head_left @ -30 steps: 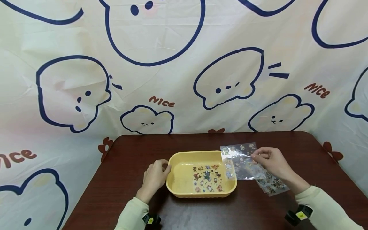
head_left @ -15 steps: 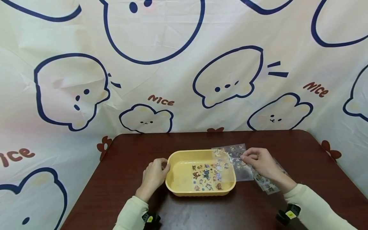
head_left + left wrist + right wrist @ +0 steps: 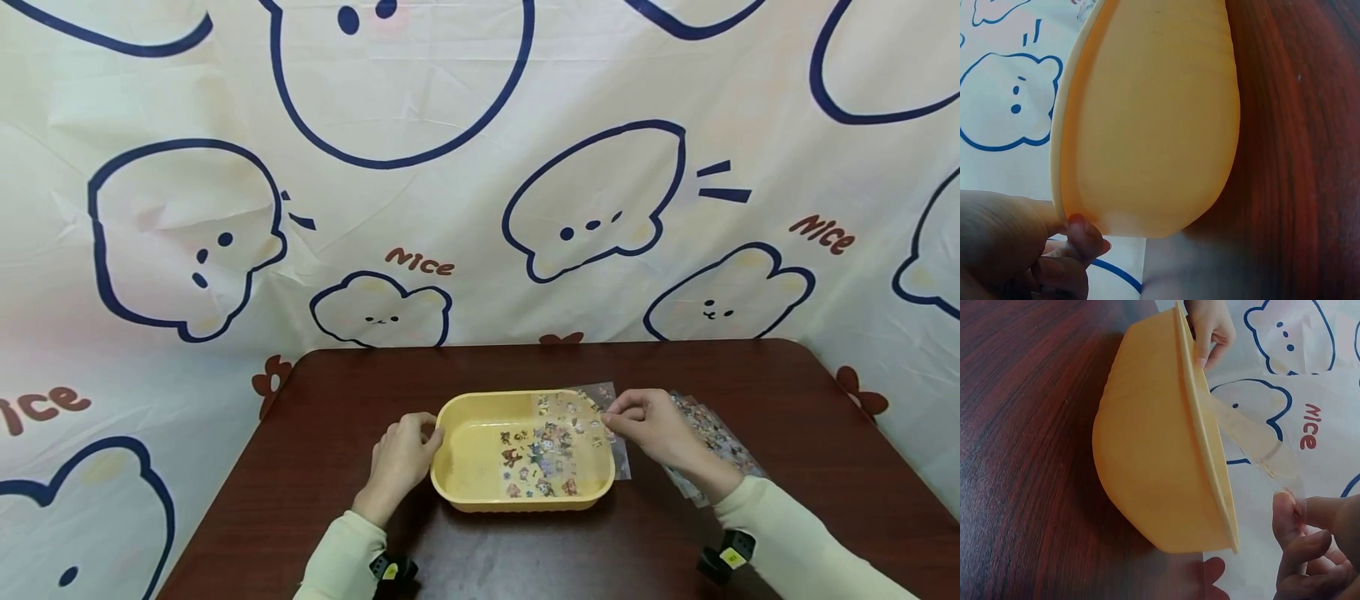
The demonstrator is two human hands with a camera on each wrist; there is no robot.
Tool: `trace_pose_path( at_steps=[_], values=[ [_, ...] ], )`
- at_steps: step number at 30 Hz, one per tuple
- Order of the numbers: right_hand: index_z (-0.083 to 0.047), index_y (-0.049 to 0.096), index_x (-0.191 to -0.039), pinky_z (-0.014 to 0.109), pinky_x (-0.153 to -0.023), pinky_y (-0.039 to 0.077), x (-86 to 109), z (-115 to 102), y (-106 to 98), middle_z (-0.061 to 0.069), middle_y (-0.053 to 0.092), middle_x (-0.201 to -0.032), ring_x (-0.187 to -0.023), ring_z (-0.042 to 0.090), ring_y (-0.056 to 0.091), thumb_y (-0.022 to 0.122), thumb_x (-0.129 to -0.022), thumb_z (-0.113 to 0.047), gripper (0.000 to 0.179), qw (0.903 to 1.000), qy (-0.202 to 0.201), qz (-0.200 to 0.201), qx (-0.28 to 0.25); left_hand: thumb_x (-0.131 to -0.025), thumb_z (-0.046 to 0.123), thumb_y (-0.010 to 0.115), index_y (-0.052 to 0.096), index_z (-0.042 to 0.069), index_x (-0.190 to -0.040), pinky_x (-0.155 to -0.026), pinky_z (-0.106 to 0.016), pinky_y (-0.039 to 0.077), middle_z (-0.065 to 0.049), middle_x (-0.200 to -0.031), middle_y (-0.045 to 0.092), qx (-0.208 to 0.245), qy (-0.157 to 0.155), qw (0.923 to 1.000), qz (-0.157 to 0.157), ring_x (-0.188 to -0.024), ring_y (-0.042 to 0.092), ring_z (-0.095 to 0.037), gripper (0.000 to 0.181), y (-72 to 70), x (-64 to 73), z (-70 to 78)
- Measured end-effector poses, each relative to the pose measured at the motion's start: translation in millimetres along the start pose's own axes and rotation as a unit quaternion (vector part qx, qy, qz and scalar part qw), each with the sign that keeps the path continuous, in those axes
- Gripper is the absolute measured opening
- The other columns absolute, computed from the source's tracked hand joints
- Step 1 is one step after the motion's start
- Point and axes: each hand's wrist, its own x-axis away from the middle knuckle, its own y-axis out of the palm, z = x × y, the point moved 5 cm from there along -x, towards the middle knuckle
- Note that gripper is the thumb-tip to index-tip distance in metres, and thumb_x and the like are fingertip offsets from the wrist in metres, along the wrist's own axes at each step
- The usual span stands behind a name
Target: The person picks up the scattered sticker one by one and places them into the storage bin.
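Sheet [image 3: 579,427] farther over tray [image 3: 467,460], "Nice" lettering [image 3: 421,262] behind

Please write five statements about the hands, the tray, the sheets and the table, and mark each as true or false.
1. The left hand holds the yellow tray by its edge. True.
2. The right hand pinches a clear printed sheet. True.
3. In the head view, this sheet overlaps the tray's left end. False: it overlaps the right end.
4. Other printed sheets lie on the table, right of the tray. True.
5. The table is white. False: it is dark brown.
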Motion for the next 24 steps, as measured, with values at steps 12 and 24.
trace_pose_path(
  at_steps=[12, 24],
  values=[
    [0.001, 0.066, -0.091, 0.023, -0.055, 0.039, -7.7, -4.7, 25.2, 0.009, 0.075, -0.074, -0.063, 0.013, 0.065, 0.067, -0.096, -0.011, 0.013, 0.9995, -0.006, -0.028, -0.017, -0.096, 0.028, 0.067, 0.075, 0.014, -0.111, -0.062, -0.036, 0.048, 0.002, -0.083, 0.074, 0.001, -0.002, 1.0, 0.004, -0.069, 0.064, -0.012, 0.023, 0.8, -0.3, 0.2],
    [-0.005, 0.065, -0.088, 0.023, -0.045, 0.031, -12.4, -6.6, 47.3, 0.007, 0.074, -0.07, -0.052, 0.014, 0.058, 0.071, -0.094, -0.015, 0.013, 0.9993, 0.02, -0.028, 0.016, -0.096, 0.027, 0.067, 0.076, 0.013, -0.111, -0.063, -0.038, 0.049, 0.001, -0.084, 0.075, 0.002, 0.001, 1.0, 0.006, -0.072, 0.066, -0.013, 0.022, 0.4, 0.1, 0.5]
  ],
)
